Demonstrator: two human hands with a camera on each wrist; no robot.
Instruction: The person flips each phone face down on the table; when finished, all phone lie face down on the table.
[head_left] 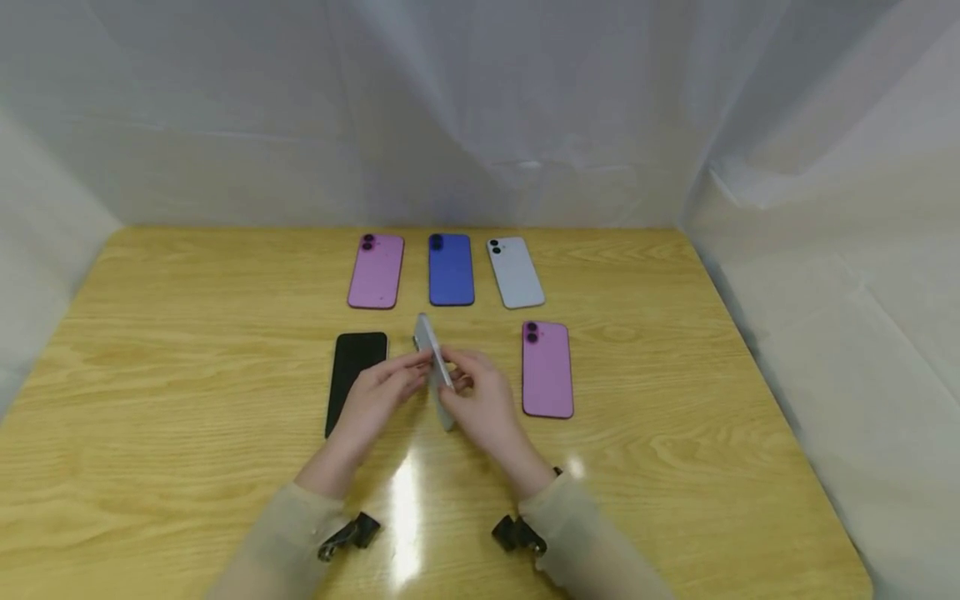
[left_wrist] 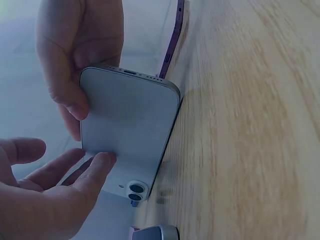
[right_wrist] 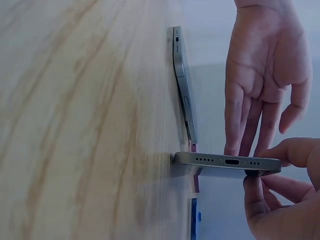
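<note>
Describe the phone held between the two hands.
The silver phone stands on one long edge on the wooden table, between the black and pink phones. Its matte back carries a twin camera; its bottom edge shows a port and speaker holes. The right hand pinches it; the left hand's fingertips touch its back.

A pale silver phone point(left_wrist: 127, 127) stands on its long edge on the wooden table point(left_wrist: 250, 125), back side facing the camera, its twin camera lenses low in the picture and its port end uppermost. The left hand point(left_wrist: 45, 195) comes in from the lower left with straight fingers, one fingertip point(left_wrist: 102, 162) touching the phone's back near the lenses. The right hand point(left_wrist: 80, 50) reaches in from the top, its fingers curled over the port end and the phone's far edge. Behind, the thin edge of a purple phone point(left_wrist: 175, 35) lies flat on the table.
</note>
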